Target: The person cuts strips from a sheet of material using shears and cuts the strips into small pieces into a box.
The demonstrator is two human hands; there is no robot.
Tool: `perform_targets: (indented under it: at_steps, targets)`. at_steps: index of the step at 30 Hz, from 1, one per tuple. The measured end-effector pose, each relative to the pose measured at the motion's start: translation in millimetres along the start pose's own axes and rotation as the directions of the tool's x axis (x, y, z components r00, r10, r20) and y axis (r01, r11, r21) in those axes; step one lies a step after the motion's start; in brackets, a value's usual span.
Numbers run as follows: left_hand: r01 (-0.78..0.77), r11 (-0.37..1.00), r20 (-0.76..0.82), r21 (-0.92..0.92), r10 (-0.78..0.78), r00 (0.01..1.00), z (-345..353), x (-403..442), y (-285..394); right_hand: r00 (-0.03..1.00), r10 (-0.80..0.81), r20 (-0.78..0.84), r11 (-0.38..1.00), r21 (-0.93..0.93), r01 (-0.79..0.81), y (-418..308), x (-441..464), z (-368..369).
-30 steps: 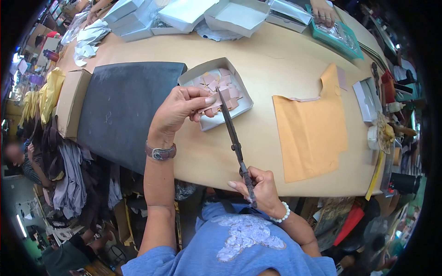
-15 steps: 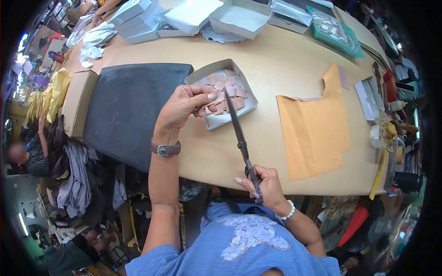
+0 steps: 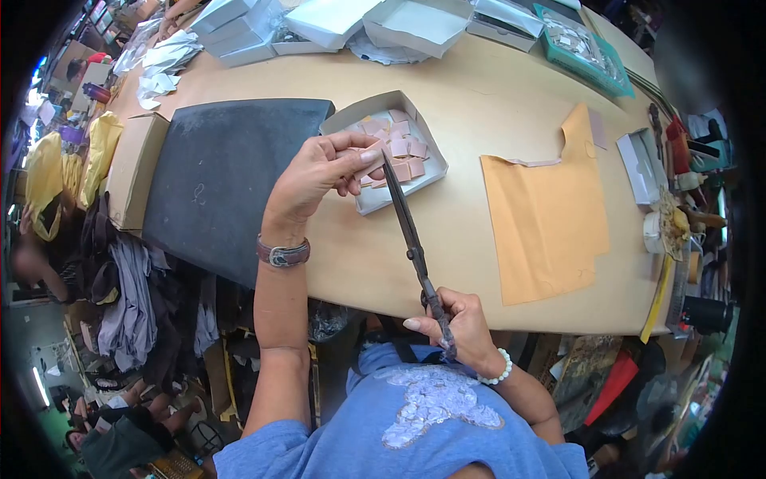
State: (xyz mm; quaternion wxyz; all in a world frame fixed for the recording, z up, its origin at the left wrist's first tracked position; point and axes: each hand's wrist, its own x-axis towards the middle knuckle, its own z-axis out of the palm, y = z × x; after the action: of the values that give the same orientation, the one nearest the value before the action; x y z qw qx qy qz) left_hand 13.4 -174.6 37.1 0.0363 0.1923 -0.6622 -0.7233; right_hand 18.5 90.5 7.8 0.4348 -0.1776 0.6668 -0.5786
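Note:
My left hand [image 3: 319, 176] pinches a small pinkish piece [image 3: 378, 148] between thumb and fingertips, above the near left side of a shallow white box. My right hand [image 3: 463, 329] is wrapped around the handles of long dark scissors [image 3: 409, 231]. Their blades point away from me, with the tips right at the pinched piece; whether they are cutting into it I cannot tell. Inside the white box [image 3: 436, 169] lie several similar small pink pieces [image 3: 401, 170], loosely heaped. My left fingers cover part of the heap.
A black mat [image 3: 231, 184] lies left of the box, beside a brown carton [image 3: 137, 172]. To the right rests an orange-tan sheet [image 3: 546, 223]. White boxes [image 3: 415, 24] and a green tray [image 3: 586, 52] line the far side. Another person's hand [image 3: 169, 25] shows at the far left.
The scissor tips have shifted slightly left, onto the pinched piece. My left hand has turned a little, and the piece shows more clearly between its fingers. The view has shifted slightly.

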Motion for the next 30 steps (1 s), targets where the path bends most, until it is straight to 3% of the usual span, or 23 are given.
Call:
perform_targets:
  at_steps: [6,12,30]
  targets:
    - [0.003,1.000,-0.036,-0.028,-0.004,0.999,-7.6,-6.5,-6.7,0.999,0.046,-0.023,0.999,-0.008,-0.046,3.5,-0.8,0.5]
    - [0.030,0.999,-0.064,0.019,-0.029,0.998,-3.4,-6.9,-3.7,0.991,-0.132,0.004,0.982,-0.133,0.131,-6.0,6.1,0.1]
    - [0.063,0.997,-0.016,0.033,-0.062,0.998,-4.8,-5.3,-1.8,0.991,-0.129,-0.037,0.972,-0.202,0.119,-6.7,15.5,1.2]
